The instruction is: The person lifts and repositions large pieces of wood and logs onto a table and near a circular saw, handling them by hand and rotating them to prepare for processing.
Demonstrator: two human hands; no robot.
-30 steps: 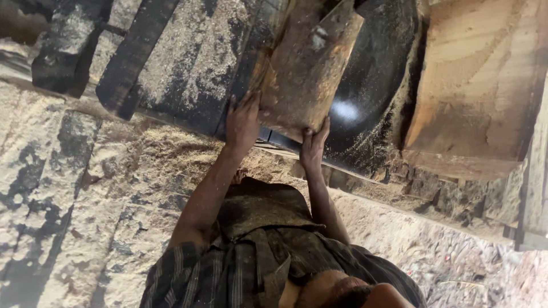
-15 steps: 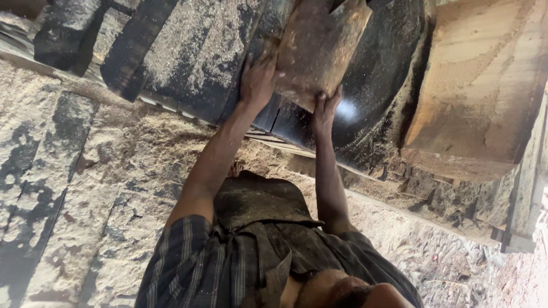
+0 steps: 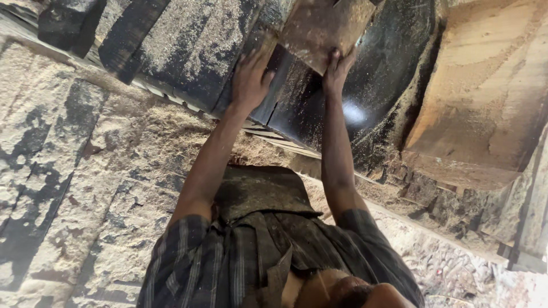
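A rough brown wooden slab (image 3: 325, 28) lies on a black machine bed (image 3: 377, 74) dusted with sawdust, at the top middle of the view. My left hand (image 3: 251, 80) is stretched out and presses flat against the slab's left lower corner. My right hand (image 3: 338, 67) grips the slab's near edge, fingers curled over it. Both arms reach straight out from my checked shirt (image 3: 228, 268). The slab's far end is cut off by the frame's top edge.
A big pale squared timber block (image 3: 491, 97) sits to the right of the machine bed. Dark beams (image 3: 131, 34) covered in sawdust run at the upper left. Thick sawdust covers the stone floor (image 3: 74, 188) on the left and lower right.
Both hands have pushed the wooden slab farther from my body along the black bed. My arms are now more extended.
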